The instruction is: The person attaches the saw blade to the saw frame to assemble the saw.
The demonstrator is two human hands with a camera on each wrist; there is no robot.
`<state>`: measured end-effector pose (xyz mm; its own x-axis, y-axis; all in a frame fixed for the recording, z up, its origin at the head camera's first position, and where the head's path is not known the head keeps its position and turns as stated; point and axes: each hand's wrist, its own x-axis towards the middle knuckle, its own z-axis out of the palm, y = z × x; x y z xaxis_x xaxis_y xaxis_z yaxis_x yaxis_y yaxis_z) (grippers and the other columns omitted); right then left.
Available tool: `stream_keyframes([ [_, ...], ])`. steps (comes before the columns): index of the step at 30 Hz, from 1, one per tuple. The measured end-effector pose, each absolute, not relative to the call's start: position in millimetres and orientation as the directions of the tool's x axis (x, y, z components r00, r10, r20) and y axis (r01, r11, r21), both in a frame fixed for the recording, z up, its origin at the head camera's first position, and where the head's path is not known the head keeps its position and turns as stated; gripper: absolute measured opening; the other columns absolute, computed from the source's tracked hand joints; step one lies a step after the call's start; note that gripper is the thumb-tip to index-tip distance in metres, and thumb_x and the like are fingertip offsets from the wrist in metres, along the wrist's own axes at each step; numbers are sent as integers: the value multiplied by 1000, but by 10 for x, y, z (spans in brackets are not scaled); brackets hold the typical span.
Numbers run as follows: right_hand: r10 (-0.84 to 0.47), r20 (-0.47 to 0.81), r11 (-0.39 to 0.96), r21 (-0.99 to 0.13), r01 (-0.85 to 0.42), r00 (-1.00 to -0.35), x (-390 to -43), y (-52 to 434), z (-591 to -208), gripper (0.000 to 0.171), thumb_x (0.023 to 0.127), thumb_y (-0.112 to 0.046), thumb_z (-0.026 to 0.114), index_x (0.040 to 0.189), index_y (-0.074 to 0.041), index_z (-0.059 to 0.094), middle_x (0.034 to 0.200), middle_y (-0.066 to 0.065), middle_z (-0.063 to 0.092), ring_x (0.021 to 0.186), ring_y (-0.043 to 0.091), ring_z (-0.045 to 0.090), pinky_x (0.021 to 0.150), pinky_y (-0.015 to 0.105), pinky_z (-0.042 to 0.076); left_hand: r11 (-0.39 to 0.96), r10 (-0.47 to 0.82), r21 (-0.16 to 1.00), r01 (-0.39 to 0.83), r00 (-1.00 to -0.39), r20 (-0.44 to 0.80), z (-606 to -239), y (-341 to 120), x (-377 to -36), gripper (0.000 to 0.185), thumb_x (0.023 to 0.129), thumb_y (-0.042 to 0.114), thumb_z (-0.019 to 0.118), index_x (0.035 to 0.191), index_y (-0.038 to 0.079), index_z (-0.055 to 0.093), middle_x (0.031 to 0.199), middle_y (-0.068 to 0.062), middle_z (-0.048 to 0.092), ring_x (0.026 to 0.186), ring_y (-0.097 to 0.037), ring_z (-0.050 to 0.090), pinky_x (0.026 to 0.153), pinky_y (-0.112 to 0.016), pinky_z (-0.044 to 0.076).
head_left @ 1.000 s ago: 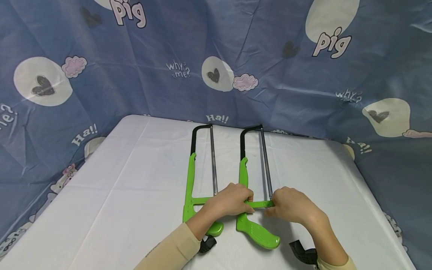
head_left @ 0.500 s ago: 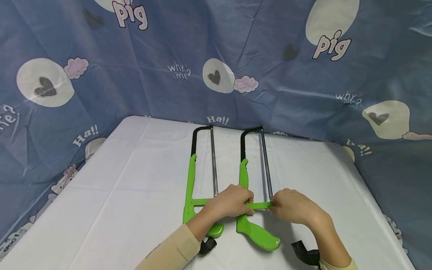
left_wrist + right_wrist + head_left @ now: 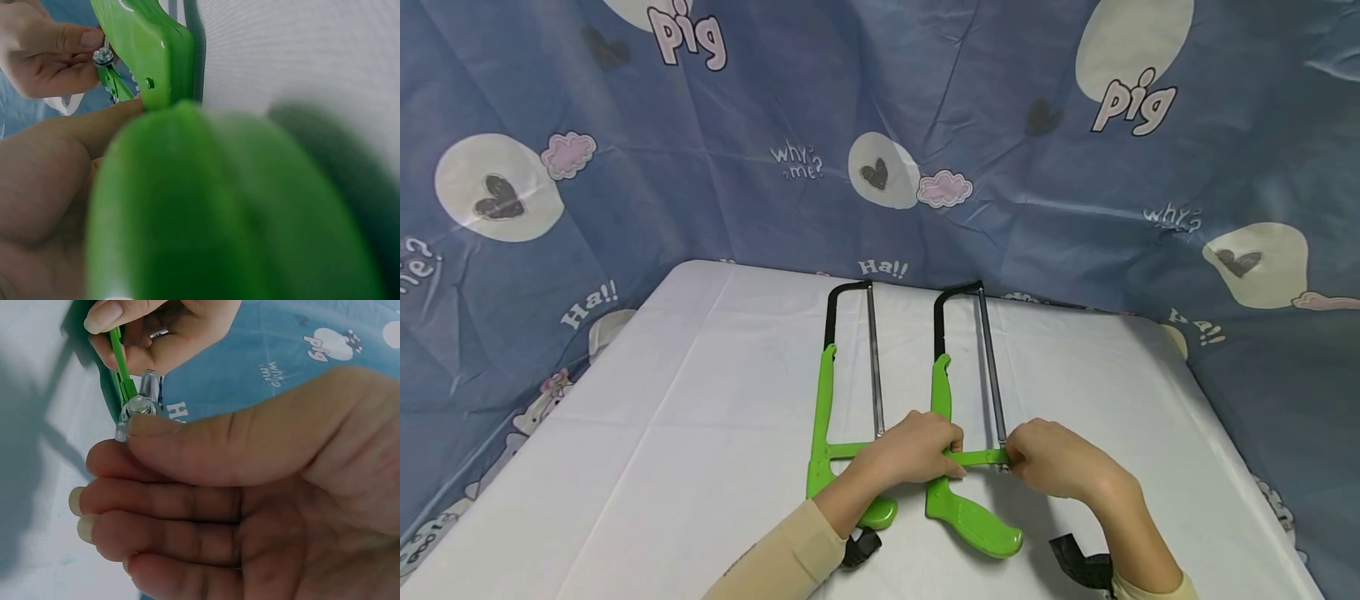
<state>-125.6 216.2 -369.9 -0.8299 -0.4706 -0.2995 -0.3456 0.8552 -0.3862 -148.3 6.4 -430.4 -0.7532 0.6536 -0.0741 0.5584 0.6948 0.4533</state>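
Two hacksaws with green handles and black front frames lie side by side on the white table. My left hand grips the right hacksaw where its green crossbar meets the frame. At the crossbar's outer end, my right hand pinches a shiny metal wing nut between thumb and index finger; its other fingers are curled. The steel blade runs from this end to the frame's black tip. Under my left forearm lies the left hacksaw, its handle partly hidden.
A white cloth covers the table. Behind it hangs a blue patterned curtain. Black straps show near both wrists.
My right hand's fingers have shifted slightly at the crossbar's end, and a bit of the metal fitting shows below it now. My left hand and both hacksaws keep their places.
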Motion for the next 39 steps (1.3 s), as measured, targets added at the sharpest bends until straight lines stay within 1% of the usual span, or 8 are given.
stream_keyframes([
  [3,-477,-282,856,-365,-366,-833,-1272,2168,-3718,32,80,2,65,57,-17,53,55,-10,32,52,7,30,49,21,24,697,652,451,558,-754,-76,-4304,63,-1484,28,87,35,76,72,21,57,68,11,50,62,-6,42,62,-21,34],
  [8,-470,-261,864,-330,-379,-843,-1285,2162,-3742,35,75,2,66,54,-19,48,54,-10,30,53,7,29,50,22,23,699,653,443,561,-754,-76,-4295,65,-1482,28,87,35,76,72,21,57,69,11,51,63,-5,43,64,-21,35],
  [15,-443,-262,879,-315,-358,-857,-1279,2120,-3741,42,74,2,68,53,-20,41,53,-9,28,52,8,26,50,22,21,700,650,450,554,-756,-79,-4290,60,-1479,28,87,35,76,71,21,57,68,11,50,63,-6,42,68,-23,36],
  [18,-429,-269,888,-302,-348,-862,-1274,2094,-3739,40,76,-7,76,53,-19,45,53,-9,34,52,8,29,50,22,24,697,652,453,556,-755,-76,-4292,55,-1480,28,87,35,76,71,21,57,68,11,50,63,-6,42,69,-23,36],
  [22,-393,-289,906,-284,-314,-873,-1265,2069,-3744,37,76,-25,83,54,-17,53,53,-9,39,51,8,34,49,23,26,694,655,450,561,-752,-73,-4294,53,-1481,28,87,36,76,71,22,57,69,11,50,63,-5,42,68,-23,36],
  [26,-354,-311,921,-282,-270,-882,-1259,2056,-3754,38,80,-31,80,55,-17,54,52,-8,37,49,9,32,48,25,24,695,656,447,563,-751,-74,-4309,52,-1489,28,87,36,76,72,22,57,70,12,51,64,-5,43,67,-23,36],
  [30,-355,-311,922,-272,-276,-882,-1256,2053,-3749,37,81,-30,77,55,-17,54,53,-8,36,50,9,31,49,25,25,694,657,447,565,-751,-71,-4329,52,-1492,27,87,36,76,73,22,58,71,12,52,65,-6,44,70,-24,36],
  [39,-371,-313,911,-307,-277,-874,-1245,2076,-3703,37,84,-28,75,56,-18,53,54,-8,37,51,9,31,49,24,25,687,660,462,561,-748,-73,-4337,38,-1506,26,87,37,75,74,23,59,73,12,52,68,-6,45,75,-26,37],
])
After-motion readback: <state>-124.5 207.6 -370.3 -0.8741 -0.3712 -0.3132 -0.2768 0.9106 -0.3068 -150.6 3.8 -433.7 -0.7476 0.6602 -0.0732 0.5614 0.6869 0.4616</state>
